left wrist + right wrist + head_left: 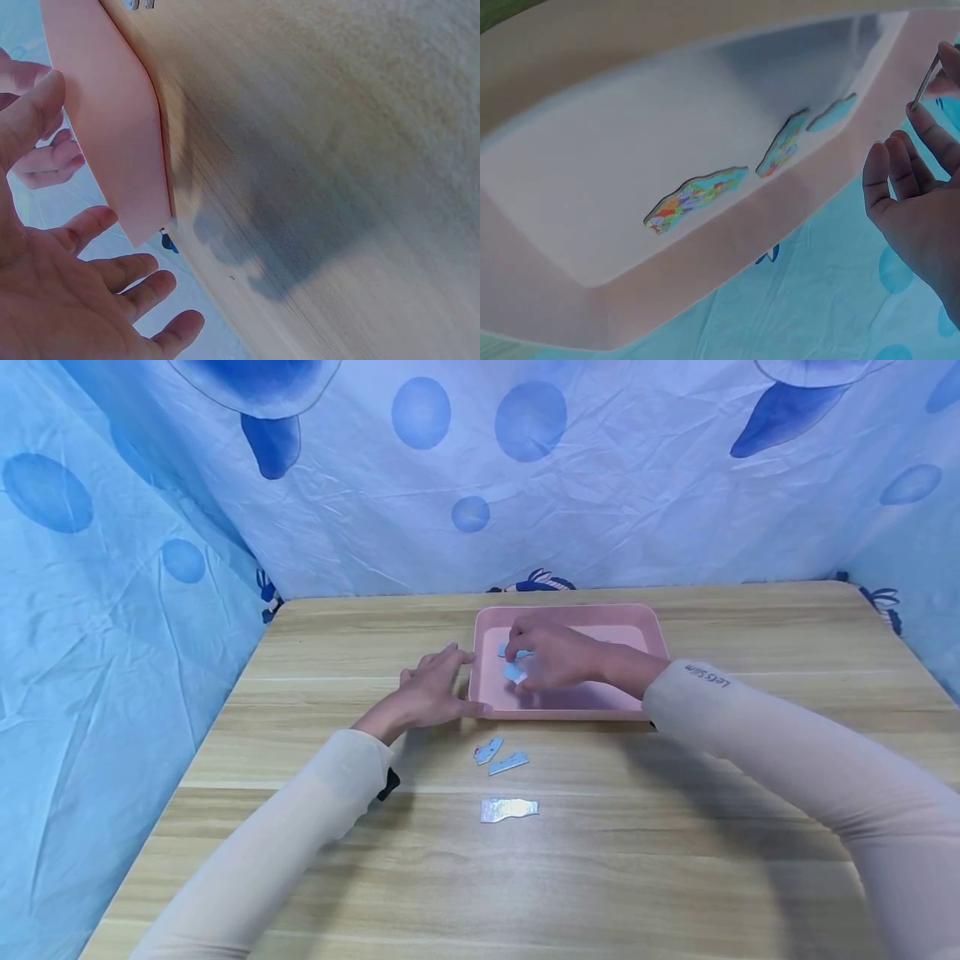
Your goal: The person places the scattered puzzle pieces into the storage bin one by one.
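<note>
My right hand [558,652] is over the left part of a pink tray [570,716]. Between thumb and finger it pinches a thin, light-blue puzzle piece [514,672], seen nearly edge-on in the right wrist view. Inside the tray lie flat, irregular puzzle pieces: a multicoloured one [697,196], a second multicoloured one [782,142] and a mostly blue one [832,112]. My left hand [431,689] is at the tray's left end with fingers spread, its thumb touching the front left corner.
On the wooden table [637,877], in front of the tray, are two small light-blue pieces [508,763] and a shiny silvery piece [510,810]. A blue patterned cloth [480,468] hangs behind the table and along its sides.
</note>
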Demonstrator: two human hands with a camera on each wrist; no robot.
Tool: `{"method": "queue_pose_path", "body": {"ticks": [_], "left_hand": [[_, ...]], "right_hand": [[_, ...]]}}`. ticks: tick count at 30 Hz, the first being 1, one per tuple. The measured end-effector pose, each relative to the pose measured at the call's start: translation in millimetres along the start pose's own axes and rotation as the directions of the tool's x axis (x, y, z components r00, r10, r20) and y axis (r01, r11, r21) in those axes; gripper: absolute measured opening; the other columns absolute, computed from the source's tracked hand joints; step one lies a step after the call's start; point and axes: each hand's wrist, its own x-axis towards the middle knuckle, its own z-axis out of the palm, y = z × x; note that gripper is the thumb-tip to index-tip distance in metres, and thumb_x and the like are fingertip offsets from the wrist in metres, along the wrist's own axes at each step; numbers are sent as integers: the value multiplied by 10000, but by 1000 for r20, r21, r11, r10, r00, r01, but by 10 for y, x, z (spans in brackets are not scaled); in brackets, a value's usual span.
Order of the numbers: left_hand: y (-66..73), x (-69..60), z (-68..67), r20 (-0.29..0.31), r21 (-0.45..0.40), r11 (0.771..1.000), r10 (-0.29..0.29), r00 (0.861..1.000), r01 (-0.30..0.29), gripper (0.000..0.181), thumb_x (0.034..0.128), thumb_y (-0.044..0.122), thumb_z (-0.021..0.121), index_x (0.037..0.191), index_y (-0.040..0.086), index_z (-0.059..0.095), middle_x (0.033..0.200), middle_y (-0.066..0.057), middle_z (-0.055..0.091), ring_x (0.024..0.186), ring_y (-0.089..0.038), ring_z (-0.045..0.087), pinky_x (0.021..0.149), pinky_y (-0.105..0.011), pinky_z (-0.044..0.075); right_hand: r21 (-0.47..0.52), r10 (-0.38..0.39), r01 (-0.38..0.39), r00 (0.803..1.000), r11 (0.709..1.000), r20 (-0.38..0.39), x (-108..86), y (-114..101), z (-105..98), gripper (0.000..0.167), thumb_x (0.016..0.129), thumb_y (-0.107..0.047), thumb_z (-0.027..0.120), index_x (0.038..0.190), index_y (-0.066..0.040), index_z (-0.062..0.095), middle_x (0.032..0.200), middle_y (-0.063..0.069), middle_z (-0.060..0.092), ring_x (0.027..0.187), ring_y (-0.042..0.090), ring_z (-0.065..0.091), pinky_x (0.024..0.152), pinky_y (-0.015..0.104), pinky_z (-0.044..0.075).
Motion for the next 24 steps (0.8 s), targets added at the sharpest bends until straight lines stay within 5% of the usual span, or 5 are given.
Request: {"method": "queue_pose_path", "body": {"ticks": [4, 13, 24], "left_hand": [[1, 0, -2, -6, -3, 1000, -4, 1000, 4, 843, 777, 494, 755, 1457, 196, 357, 1609, -91, 114, 1440, -306, 141, 1069, -550, 154], [-9, 11, 0, -4, 8, 1000, -1, 1000, 1, 820, 783, 478, 750, 1450, 197, 365, 1606, -93, 127, 1440, -304, 146, 1048, -526, 188], [-4, 7, -6, -1, 0, 1000, -6, 1000, 6, 849, 773, 502, 753, 1460, 198, 359, 1610, -91, 110, 1448, -303, 127, 1076, -559, 148]], "right_hand": [[-36, -32, 33, 999, 999, 30, 29, -14, 49, 354, 768, -215, 791, 1071, -60, 693, 1095, 98, 543, 1000, 275, 522, 879, 382, 449], [-132, 46, -31, 992, 991, 114, 109, -78, 137, 449, 783, -326, 777, 1170, -117, 683, 1205, 69, 517, 1072, 205, 440, 877, 416, 462], [-195, -6, 34, 990, 980, 144, 188, -78, 204, 358, 785, -220, 780, 1119, -115, 709, 1144, 96, 533, 1006, 211, 467, 851, 336, 459]]}}
